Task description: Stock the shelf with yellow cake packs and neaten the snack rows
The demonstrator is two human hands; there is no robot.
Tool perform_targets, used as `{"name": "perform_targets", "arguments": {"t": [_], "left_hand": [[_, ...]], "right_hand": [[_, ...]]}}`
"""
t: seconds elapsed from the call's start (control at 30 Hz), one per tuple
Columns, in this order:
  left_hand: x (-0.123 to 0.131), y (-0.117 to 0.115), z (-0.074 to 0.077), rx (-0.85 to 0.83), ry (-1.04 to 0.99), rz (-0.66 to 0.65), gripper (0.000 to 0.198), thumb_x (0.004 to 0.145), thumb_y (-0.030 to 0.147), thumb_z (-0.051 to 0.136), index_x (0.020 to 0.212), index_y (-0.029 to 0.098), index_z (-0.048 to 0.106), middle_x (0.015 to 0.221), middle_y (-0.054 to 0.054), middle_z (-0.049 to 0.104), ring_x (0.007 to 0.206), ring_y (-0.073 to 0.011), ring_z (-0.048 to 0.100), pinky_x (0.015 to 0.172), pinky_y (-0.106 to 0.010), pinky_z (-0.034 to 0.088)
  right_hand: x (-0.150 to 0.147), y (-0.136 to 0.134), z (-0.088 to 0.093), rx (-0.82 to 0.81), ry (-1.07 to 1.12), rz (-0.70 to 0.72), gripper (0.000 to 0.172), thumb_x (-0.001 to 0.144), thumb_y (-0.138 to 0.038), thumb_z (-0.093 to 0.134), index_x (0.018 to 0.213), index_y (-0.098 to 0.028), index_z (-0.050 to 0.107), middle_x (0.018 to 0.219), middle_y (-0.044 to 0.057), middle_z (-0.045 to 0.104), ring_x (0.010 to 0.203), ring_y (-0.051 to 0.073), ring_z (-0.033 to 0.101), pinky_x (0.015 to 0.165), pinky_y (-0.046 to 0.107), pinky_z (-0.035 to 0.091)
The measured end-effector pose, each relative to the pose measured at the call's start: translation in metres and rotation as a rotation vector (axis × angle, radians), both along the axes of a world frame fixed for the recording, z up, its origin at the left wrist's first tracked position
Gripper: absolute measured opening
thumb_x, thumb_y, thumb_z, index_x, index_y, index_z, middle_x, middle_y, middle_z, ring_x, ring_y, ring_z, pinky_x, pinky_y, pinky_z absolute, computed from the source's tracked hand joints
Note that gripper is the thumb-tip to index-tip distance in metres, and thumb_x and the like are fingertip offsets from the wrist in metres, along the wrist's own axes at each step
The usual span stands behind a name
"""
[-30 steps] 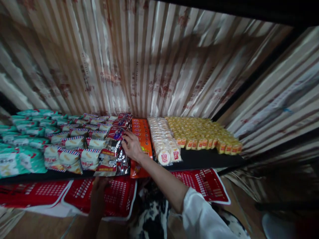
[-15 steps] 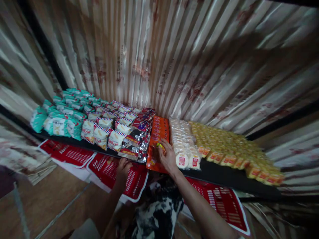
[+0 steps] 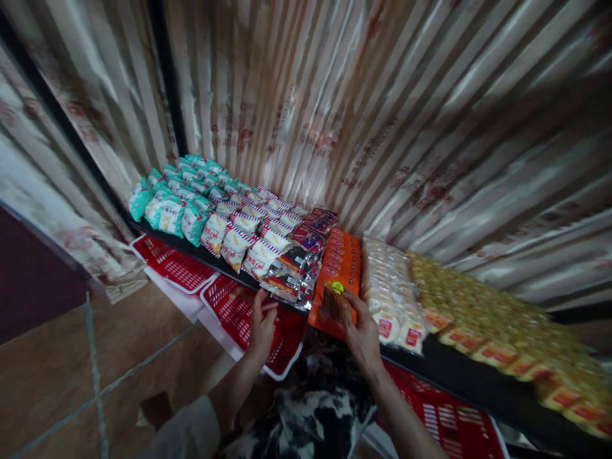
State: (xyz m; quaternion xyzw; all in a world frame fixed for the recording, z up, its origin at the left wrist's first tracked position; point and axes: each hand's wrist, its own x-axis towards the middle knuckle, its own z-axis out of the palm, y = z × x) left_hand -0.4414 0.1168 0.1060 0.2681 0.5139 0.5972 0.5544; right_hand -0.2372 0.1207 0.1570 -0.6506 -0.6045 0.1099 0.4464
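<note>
Orange pkt [image 3: 342, 255], glossy, lies flat on the black shelf [image 3: 449, 363], btwn the dark silvery pkts [image 3: 301, 258] to the left & the clear-wrapped white packs [image 3: 389, 290] to the right. Its near end comes to the shelf's front edge; a dark brown patch & a yellow spot show there. R hand [image 3: 366, 335] is over the near right corner, fingers bent, thumb toward the brown patch; can't tell if they pinch the film or just rest on it. L hand [image 3: 262, 328] is by the front edge, just below the dark silvery pkts, thumb & fingers loosely curled & apart, nothing seen btwn them; contact w/ a pkt unclear. Red basket [image 3: 239, 306] sits below.

Handling, judged by looks: orange pkt's prob. light, thin & floppy, w/ slick film, so it may slide or buckle if shoved from 1 end. Could be >1 stacked; can't tell. Best hold: near edge, thumb on top, fingers under, L hand flat below for support. Contents prob. not v. fragile, but the white packs look crushable, so keep knuckles off 'em. Striped packs [image 3: 236, 245] & teal bags [image 3: 172, 213] stand further left, yellow packs [image 3: 488, 306] far right.
</note>
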Motion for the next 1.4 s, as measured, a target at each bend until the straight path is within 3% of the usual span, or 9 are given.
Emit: {"name": "perform_targets", "arguments": {"t": [0.07, 0.23, 0.47, 0.63, 0.87, 1.1, 1.4], "left_hand": [[0.001, -0.001, -0.001, 0.058, 0.045, 0.03, 0.058, 0.073, 0.018, 0.05, 0.13, 0.022, 0.039, 0.134, -0.012, 0.044, 0.091, -0.0147, 0.06, 0.069, -0.027, 0.049], [0.002, -0.003, -0.007, 0.148, 0.144, 0.031, 0.054, 0.074, 0.015, 0.05, 0.127, 0.02, 0.043, 0.114, -0.009, 0.057, 0.09, -0.0141, 0.059, 0.088, -0.033, 0.044], [-0.004, -0.004, -0.004, 0.142, 0.142, 0.086, 0.064, 0.075, 0.008, 0.045, 0.136, 0.022, 0.031, 0.132, -0.013, 0.045, 0.086, -0.0118, 0.059, 0.088, -0.034, 0.045], [-0.005, -0.001, 0.004, 0.201, 0.149, 0.048, 0.057, 0.073, 0.008, 0.046, 0.128, 0.022, 0.044, 0.126, -0.01, 0.05, 0.09, -0.014, 0.058, 0.087, -0.034, 0.046], [-0.002, -0.001, 0.011, 0.214, 0.213, 0.046, 0.045, 0.072, 0.008, 0.047, 0.114, 0.021, 0.057, 0.127, -0.008, 0.048, 0.085, -0.0119, 0.057, 0.09, -0.032, 0.044], [-0.006, -0.004, 0.009, 0.177, 0.24, -0.015, 0.05, 0.073, 0.017, 0.054, 0.122, 0.022, 0.05, 0.115, -0.008, 0.055, 0.085, -0.0136, 0.058, 0.085, -0.032, 0.047], [-0.006, -0.018, 0.012, 0.071, 0.306, -0.084, 0.063, 0.071, 0.036, 0.055, 0.13, 0.022, 0.042, 0.125, -0.01, 0.05, 0.089, -0.014, 0.06, 0.077, -0.027, 0.05]], "right_hand": [[0.001, -0.004, -0.001, -0.017, 0.006, -0.005, 0.041, 0.082, -0.047, 0.046, 0.104, -0.017, 0.062, 0.117, 0.013, 0.061, 0.112, 0.026, 0.054, 0.1, 0.048, 0.04], [0.0, -0.01, -0.002, -0.031, 0.008, -0.02, 0.043, 0.08, -0.049, 0.045, 0.105, -0.017, 0.061, 0.116, 0.013, 0.061, 0.113, 0.026, 0.054, 0.1, 0.048, 0.039], [-0.004, -0.016, -0.005, -0.067, 0.01, -0.044, 0.048, 0.076, -0.053, 0.046, 0.103, -0.017, 0.062, 0.115, 0.012, 0.062, 0.111, 0.028, 0.055, 0.1, 0.047, 0.039], [-0.005, -0.023, -0.006, -0.1, 0.053, -0.069, 0.049, 0.075, -0.054, 0.047, 0.103, -0.017, 0.062, 0.114, 0.013, 0.063, 0.11, 0.028, 0.056, 0.099, 0.046, 0.04], [0.003, -0.038, -0.008, -0.01, 0.085, -0.091, 0.041, 0.078, -0.046, 0.047, 0.104, -0.018, 0.062, 0.113, 0.012, 0.064, 0.109, 0.027, 0.056, 0.099, 0.048, 0.04], [0.033, -0.059, -0.008, 0.054, 0.114, -0.134, 0.036, 0.08, -0.042, 0.048, 0.102, -0.019, 0.064, 0.112, 0.01, 0.065, 0.108, 0.025, 0.058, 0.099, 0.047, 0.041], [0.103, -0.087, -0.01, 0.151, 0.171, -0.304, 0.035, 0.08, -0.039, 0.046, 0.1, -0.016, 0.064, 0.107, 0.013, 0.066, 0.104, 0.025, 0.059, 0.096, 0.048, 0.043]]}}
